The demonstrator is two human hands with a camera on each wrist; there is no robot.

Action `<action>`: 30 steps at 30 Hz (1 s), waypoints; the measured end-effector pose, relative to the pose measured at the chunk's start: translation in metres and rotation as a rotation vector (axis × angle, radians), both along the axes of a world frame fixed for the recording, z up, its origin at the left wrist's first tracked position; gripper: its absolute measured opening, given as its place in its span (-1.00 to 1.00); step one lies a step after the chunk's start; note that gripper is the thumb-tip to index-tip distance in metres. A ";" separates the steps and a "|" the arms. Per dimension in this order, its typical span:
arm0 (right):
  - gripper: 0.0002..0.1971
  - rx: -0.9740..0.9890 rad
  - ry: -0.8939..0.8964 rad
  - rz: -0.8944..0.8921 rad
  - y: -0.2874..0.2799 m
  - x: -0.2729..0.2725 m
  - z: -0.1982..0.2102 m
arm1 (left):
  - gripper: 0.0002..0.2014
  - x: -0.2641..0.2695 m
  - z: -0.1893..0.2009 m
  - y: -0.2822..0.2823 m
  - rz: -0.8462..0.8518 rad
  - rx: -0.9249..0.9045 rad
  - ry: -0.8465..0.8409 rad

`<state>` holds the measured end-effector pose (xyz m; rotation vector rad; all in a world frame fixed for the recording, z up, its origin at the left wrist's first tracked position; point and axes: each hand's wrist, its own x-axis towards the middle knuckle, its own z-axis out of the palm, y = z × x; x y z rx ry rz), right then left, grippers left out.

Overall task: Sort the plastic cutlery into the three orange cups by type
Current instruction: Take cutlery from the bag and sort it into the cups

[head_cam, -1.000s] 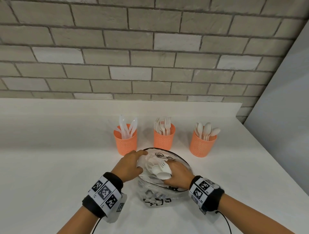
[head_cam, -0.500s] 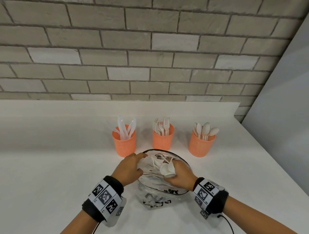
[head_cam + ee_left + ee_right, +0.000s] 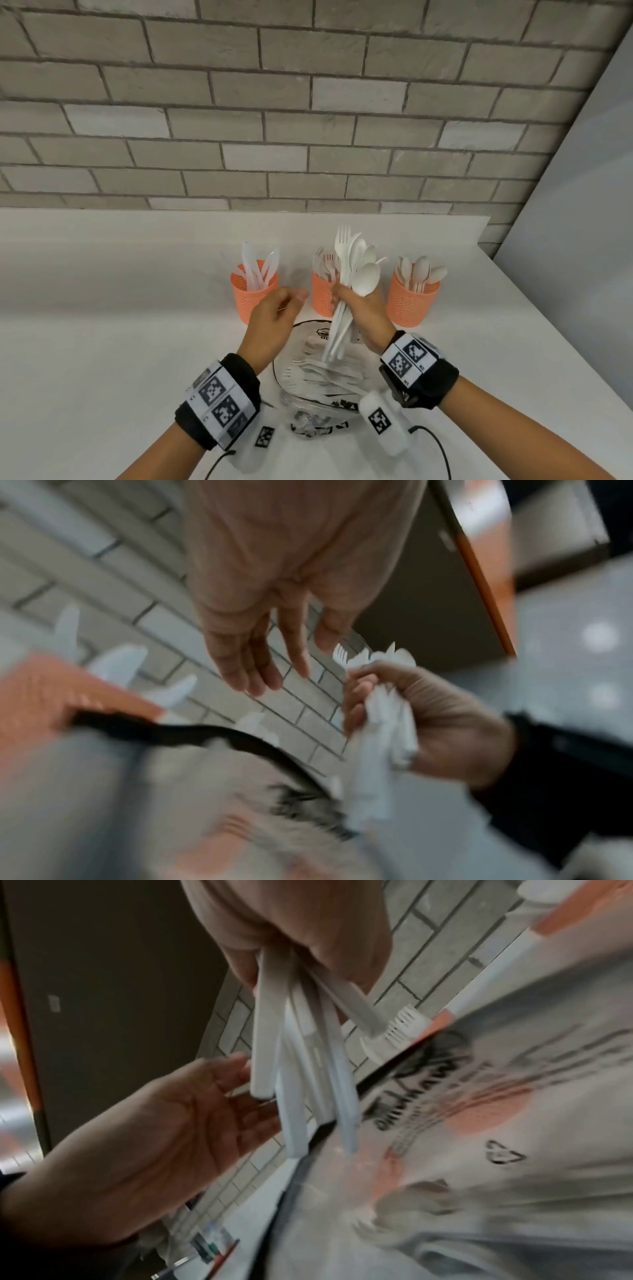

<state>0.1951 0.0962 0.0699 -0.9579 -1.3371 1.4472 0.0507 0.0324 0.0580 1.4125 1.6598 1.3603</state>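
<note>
My right hand [image 3: 356, 301] grips a bundle of white plastic cutlery [image 3: 352, 274], spoons and a fork fanned upward, handles [image 3: 298, 1069] hanging down over the clear plastic bag [image 3: 318, 373]. More white cutlery lies inside that bag. My left hand [image 3: 274, 322] hovers just left of the bundle, fingers [image 3: 246, 656] relaxed and holding nothing. Three orange cups stand behind: the left cup [image 3: 255, 291] holds knives, the middle cup [image 3: 322, 294] forks, the right cup [image 3: 412, 301] spoons.
The white counter [image 3: 120, 325] meets a grey brick wall [image 3: 274, 120] at the back. A pale panel [image 3: 582, 240] closes off the right side. Cables trail from both wristbands near the counter's front edge.
My right hand has come up out of the bag with a bundle of cutlery. My left hand has let go of the bag's rim and risen beside it.
</note>
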 end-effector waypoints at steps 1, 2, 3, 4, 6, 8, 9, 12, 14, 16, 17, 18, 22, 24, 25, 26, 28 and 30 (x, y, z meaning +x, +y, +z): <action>-0.82 -0.037 0.060 -0.021 0.002 -0.004 0.005 | -0.81 0.003 0.004 0.003 0.017 -0.051 -0.198; -0.81 -0.065 0.114 -0.037 0.004 -0.008 0.009 | -0.76 0.006 0.006 0.006 0.012 -0.131 -0.409; -0.81 -0.086 0.165 -0.051 0.005 -0.012 0.013 | -0.72 0.008 0.007 0.008 -0.010 -0.223 -0.611; -0.82 -0.104 0.212 -0.064 0.006 -0.017 0.017 | -0.64 0.011 0.009 0.009 -0.048 -0.312 -0.776; -0.86 -0.123 0.290 -0.097 0.007 -0.025 0.023 | -0.49 0.015 0.008 0.010 -0.136 -0.461 -0.998; -0.88 -0.115 0.306 -0.136 0.007 -0.033 0.027 | -0.41 0.021 0.010 0.010 -0.167 -0.537 -1.166; -0.89 -0.100 0.302 -0.152 0.006 -0.036 0.028 | -0.41 0.023 0.011 0.011 -0.157 -0.538 -1.244; -0.87 -0.026 0.258 -0.203 0.005 -0.042 0.023 | -0.52 0.030 0.014 0.015 -0.125 -0.443 -1.397; -0.67 0.029 0.193 -0.247 0.002 -0.045 0.015 | -0.62 0.035 0.016 0.020 -0.118 -0.387 -1.440; -0.43 0.061 0.179 -0.273 -0.002 -0.047 0.010 | -0.65 0.039 0.016 0.025 -0.107 -0.363 -1.431; -0.39 0.078 0.177 -0.292 -0.002 -0.047 0.009 | -0.65 0.041 0.016 0.026 -0.088 -0.365 -1.421; -0.44 0.087 0.176 -0.298 -0.002 -0.045 0.008 | -0.66 0.042 0.016 0.027 -0.054 -0.373 -1.420; -0.70 0.114 0.167 -0.289 0.001 -0.037 0.007 | -0.70 0.048 0.015 0.028 -0.013 -0.343 -1.358; -0.56 0.147 0.144 -0.276 0.002 -0.038 0.000 | -0.72 0.050 0.011 0.031 -0.014 -0.361 -1.323; -0.51 0.162 0.140 -0.274 0.002 -0.040 -0.003 | -0.72 0.050 0.008 0.033 -0.014 -0.381 -1.317; -0.49 0.170 0.126 -0.259 0.001 -0.041 -0.006 | -0.69 0.051 0.005 0.035 -0.014 -0.386 -1.320; -0.56 0.179 0.118 -0.220 -0.001 -0.039 -0.006 | -0.60 0.053 0.001 0.038 -0.018 -0.396 -1.326; -0.69 0.163 0.100 -0.169 0.003 -0.036 -0.007 | -0.57 0.055 -0.001 0.041 0.004 -0.392 -1.282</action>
